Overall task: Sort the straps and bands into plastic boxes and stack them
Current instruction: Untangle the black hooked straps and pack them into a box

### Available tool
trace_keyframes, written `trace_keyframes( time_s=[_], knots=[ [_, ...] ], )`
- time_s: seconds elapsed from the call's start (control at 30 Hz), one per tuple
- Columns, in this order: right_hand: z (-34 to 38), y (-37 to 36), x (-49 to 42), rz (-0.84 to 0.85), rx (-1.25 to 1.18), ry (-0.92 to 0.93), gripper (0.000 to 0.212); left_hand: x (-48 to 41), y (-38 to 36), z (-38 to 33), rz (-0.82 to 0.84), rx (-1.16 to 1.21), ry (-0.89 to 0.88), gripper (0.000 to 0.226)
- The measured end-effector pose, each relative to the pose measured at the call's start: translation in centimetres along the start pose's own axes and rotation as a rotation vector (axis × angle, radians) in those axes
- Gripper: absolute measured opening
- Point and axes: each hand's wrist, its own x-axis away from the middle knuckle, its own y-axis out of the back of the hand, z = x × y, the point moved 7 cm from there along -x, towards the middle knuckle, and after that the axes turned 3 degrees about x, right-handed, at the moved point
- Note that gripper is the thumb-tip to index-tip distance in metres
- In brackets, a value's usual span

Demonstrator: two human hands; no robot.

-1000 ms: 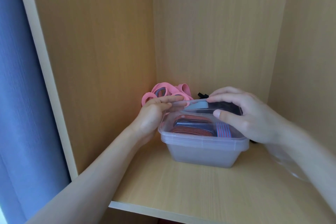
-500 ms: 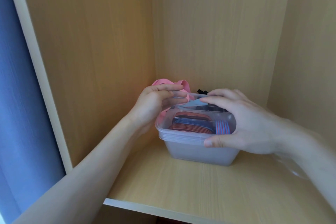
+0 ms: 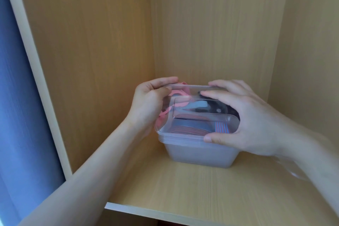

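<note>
A clear plastic box [image 3: 200,154] stands on the wooden shelf [image 3: 211,196], near the back corner. A clear lid [image 3: 198,108] lies over its top. Through the lid I see red-and-blue striped bands [image 3: 190,129] and a dark strap. Pink bands [image 3: 176,95] show behind the box's left side, partly hidden. My left hand [image 3: 148,104] grips the lid's back left corner. My right hand [image 3: 245,117] holds the box's right end, fingers over the lid and thumb on the front rim.
Wooden cabinet walls close in the shelf on the left [image 3: 95,60], back and right. A blue curtain [image 3: 18,115] hangs left of the cabinet. The shelf's front edge [image 3: 156,214] runs along the bottom.
Both hands have lowered the lid further onto the box. My left hand moved up to the back left corner, covering most of the pink bands. My right thumb stays on the front rim.
</note>
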Motion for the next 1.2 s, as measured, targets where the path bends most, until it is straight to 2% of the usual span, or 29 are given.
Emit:
trace_keyframes(
  time_s=[0.07,0.13,0.2,0.3,0.37,0.5,0.6,0.67,0.8,0.97,1.1,1.2],
  knots=[
    [-0.5,0.3,0.4,-0.139,0.001,-0.008,0.087,0.3,0.1,-0.5,-0.055,0.008,-0.016,0.031],
    [-0.9,0.2,0.7,-0.157,-0.119,-0.031,0.080,0.6,0.2,-1.1,-0.077,0.016,-0.026,0.031],
    [-1.1,0.1,0.7,-0.153,-0.290,-0.039,0.066,0.8,0.0,-1.5,-0.064,0.032,-0.019,0.032],
    [-2.4,0.0,0.6,-0.205,-0.382,-0.103,0.046,0.7,-0.5,-1.6,-0.054,0.011,0.015,0.031],
    [-2.9,-0.6,0.5,-0.162,-0.416,-0.139,0.038,0.5,-0.9,-1.0,-0.039,0.006,0.061,0.031],
    [-3.8,-2.3,0.7,-0.012,-0.425,-0.212,0.040,0.1,-1.3,1.3,-0.041,-0.057,0.141,0.029],
    [-4.2,-3.4,0.6,0.053,-0.466,-0.237,0.039,-0.6,-0.5,2.3,-0.072,-0.255,0.130,0.031],
    [-4.3,-4.1,0.3,0.075,-0.499,-0.245,0.035,-0.9,-0.1,2.7,-0.072,-0.351,0.115,0.032],
    [-4.5,-5.4,0.2,0.110,-0.614,-0.287,0.027,-1.2,0.1,4.2,-0.035,-0.321,0.203,0.030],
    [-4.9,-6.3,0.1,0.143,-0.710,-0.353,0.017,-1.3,0.6,5.0,0.043,-0.482,0.271,0.033],
    [-4.8,-6.4,0.3,0.159,-0.803,-0.396,0.016,-1.4,0.4,4.9,0.109,-0.550,0.263,0.031],
    [-4.7,-6.6,0.3,0.185,-0.758,-0.393,0.021,-1.2,0.3,4.9,0.122,-0.552,0.241,0.030]
  ],
)
